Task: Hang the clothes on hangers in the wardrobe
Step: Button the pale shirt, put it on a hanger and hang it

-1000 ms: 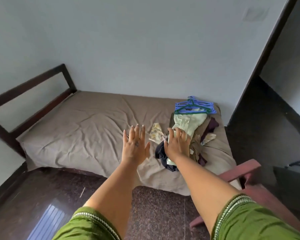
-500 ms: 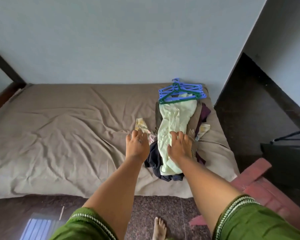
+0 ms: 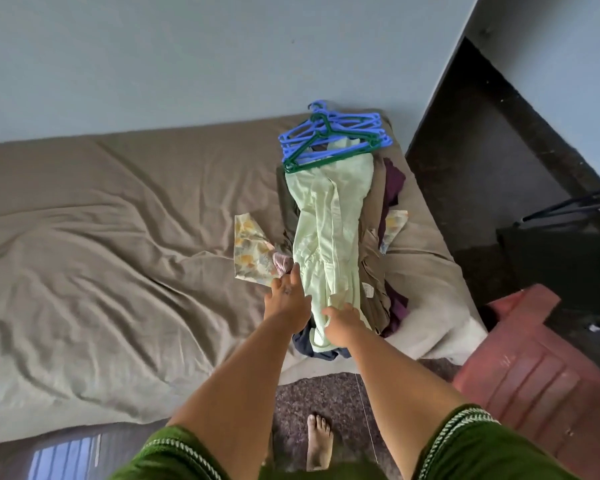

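Note:
A long pale green garment (image 3: 329, 230) lies on top of a pile of clothes (image 3: 385, 271) at the right end of the bed. My right hand (image 3: 342, 323) grips the garment's near end, fingers curled into the cloth. My left hand (image 3: 286, 299) reaches in with straight fingers and touches the garment's left edge, beside a floral cloth (image 3: 253, 251). A stack of blue hangers (image 3: 347, 133) with one green hanger (image 3: 326, 150) on top rests at the far end of the pile, against the wall. No wardrobe is in view.
The bed's grey-brown sheet (image 3: 118, 254) stretches left, wrinkled. A red plastic chair (image 3: 534, 362) stands close on the right by the bed's corner. Dark floor (image 3: 471, 188) runs along the right wall. My bare foot (image 3: 319, 441) stands on the speckled floor below.
I have stepped closer and now look further down. My left hand moved right, from the bare sheet to the green garment's edge. My right hand slid to the garment's near end and closed on it.

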`<state>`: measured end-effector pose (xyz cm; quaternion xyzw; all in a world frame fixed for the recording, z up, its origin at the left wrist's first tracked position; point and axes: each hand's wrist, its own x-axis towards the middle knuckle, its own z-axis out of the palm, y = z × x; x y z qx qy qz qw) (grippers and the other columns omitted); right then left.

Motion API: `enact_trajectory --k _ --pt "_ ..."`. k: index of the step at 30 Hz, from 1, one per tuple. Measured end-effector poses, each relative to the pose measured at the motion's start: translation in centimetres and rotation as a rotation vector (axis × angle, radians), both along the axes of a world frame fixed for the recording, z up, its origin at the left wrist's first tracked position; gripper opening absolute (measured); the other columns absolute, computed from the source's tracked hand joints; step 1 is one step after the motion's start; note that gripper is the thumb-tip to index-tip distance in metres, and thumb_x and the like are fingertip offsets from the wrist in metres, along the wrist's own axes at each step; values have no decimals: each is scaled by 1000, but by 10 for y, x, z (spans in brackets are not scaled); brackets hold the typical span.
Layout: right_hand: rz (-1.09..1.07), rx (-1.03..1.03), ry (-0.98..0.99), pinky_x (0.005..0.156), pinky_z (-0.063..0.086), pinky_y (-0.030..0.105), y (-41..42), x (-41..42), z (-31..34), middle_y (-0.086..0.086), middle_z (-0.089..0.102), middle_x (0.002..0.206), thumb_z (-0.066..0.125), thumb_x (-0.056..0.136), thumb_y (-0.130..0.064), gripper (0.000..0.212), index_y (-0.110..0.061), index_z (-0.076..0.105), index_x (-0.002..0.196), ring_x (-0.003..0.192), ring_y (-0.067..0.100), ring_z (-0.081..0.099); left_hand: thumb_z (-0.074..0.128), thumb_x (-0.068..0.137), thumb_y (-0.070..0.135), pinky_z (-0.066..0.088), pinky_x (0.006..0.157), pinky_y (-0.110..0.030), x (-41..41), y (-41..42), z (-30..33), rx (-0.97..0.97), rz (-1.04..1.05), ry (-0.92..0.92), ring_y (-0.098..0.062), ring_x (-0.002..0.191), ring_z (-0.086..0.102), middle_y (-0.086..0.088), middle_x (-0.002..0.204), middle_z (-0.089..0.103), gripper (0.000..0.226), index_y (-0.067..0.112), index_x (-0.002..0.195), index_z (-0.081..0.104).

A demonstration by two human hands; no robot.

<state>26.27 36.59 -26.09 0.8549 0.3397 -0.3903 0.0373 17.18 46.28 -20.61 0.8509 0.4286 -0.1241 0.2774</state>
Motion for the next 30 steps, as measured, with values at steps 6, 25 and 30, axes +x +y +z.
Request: enact_trajectory --k 6,25,30 --pt "-337 126 -2 71 47 28 25 0 19 11 65 106 49 89 -12 25 -4 61 109 99 30 64 51 86 8 30 111 -45 0 10 0 -76 -19 8 -30 140 23 -9 154 27 89 16 155 -5" --pt "-256 935 -13 84 45 31 146 24 336 8 52 128 43 86 5 62 -24 40 140 113 27 54 39 88 4 40 77 -33 8 123 296 167 340 -677 -34 103 58 -15 113 64 30 11 114 54" --pt "-124 1002 -117 86 42 28 169 26 396 12 45 129 51 84 -5 57 -18 40 138 112 30 54 36 88 4 37 72 -30 4 149 387 362 221 -819 -27 91 54 -9 102 61 32 12 113 53"
